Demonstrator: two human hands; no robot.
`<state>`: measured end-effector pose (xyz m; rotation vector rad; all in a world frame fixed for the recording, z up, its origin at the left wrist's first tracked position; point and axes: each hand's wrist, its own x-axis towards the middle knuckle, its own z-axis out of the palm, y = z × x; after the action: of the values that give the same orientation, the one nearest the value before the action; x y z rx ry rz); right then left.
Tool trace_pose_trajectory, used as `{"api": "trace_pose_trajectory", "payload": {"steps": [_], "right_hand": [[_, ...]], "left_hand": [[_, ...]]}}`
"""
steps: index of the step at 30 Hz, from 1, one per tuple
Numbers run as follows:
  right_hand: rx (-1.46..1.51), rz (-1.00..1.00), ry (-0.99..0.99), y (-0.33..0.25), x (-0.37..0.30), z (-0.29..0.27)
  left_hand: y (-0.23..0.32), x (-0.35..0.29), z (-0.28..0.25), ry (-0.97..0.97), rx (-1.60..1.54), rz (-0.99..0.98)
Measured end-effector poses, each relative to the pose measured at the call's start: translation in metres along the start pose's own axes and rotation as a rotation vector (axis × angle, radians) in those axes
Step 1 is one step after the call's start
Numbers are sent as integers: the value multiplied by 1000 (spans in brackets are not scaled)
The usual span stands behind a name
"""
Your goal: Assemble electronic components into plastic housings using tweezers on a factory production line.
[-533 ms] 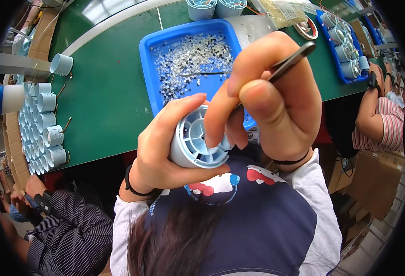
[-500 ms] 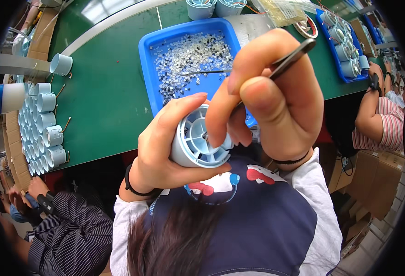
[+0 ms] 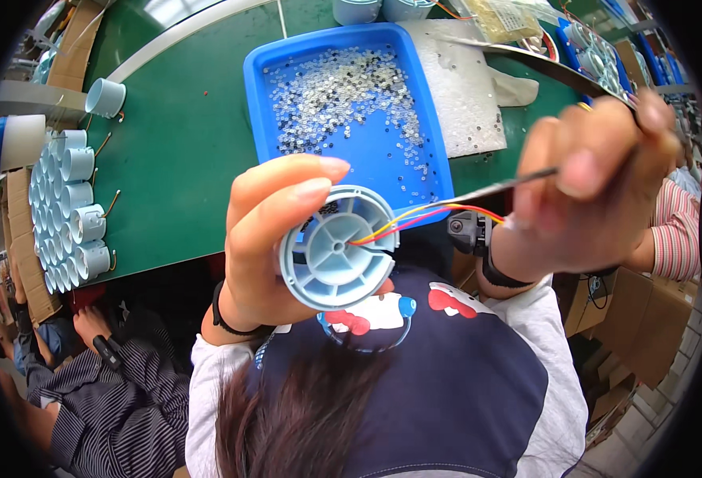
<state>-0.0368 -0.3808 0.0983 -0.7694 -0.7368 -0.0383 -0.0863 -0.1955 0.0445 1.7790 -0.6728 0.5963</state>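
My left hand (image 3: 259, 231) wraps round a light blue round plastic housing (image 3: 307, 267), its spoked open face turned up toward me. Red and yellow wires (image 3: 422, 211) come out of its centre hub and stretch right to a small pale end at my right hand (image 3: 598, 183). That hand is raised and blurred, its fingers closed on metal tweezers (image 3: 574, 78) whose two legs are spread. Whether its lower fingers also grip the wire end, I cannot tell. Beyond the housing lies a blue tray (image 3: 251, 103) with many small clear and black rings (image 3: 335, 88).
Rows of light blue cups (image 3: 76, 191) with wires stand at the table's left, one cup (image 3: 105, 97) apart from them. A white foam sheet (image 3: 466, 103) lies right of the tray. Co-workers sit on both sides, a striped sleeve (image 3: 673, 227) at right. Cardboard boxes (image 3: 641, 311) stand below.
My right hand has moved right and away from the housing with the tweezers, whose legs now show apart. Wires now stretch from the hub toward it. The housing has tilted, showing more of its face.
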Motion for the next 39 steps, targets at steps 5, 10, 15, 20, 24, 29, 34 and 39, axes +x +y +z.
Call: {"api": "trace_pose_trajectory", "payload": {"steps": [5,10,15,20,24,29,34,39], "right_hand": [[-32,-215,-16,-10,-13,10],[-196,51,-247,-17,-25,14],[-218,114,-252,-17,-35,19],[-195,127,-202,-25,-43,21],[-183,136,-156,-25,-39,22],[-174,145,-99,-11,-45,39],[-164,152,-42,-43,-42,22],[-172,141,17,16,-16,19]], "left_hand": [[-6,3,6,66,-15,112],[-10,-9,-2,65,64,107],[-7,-8,-1,57,57,84],[-7,-6,-2,62,62,69],[-6,-6,2,82,74,54],[-15,-6,7,135,50,138],[-15,-10,8,117,75,94],[-3,-7,9,118,198,16]]}}
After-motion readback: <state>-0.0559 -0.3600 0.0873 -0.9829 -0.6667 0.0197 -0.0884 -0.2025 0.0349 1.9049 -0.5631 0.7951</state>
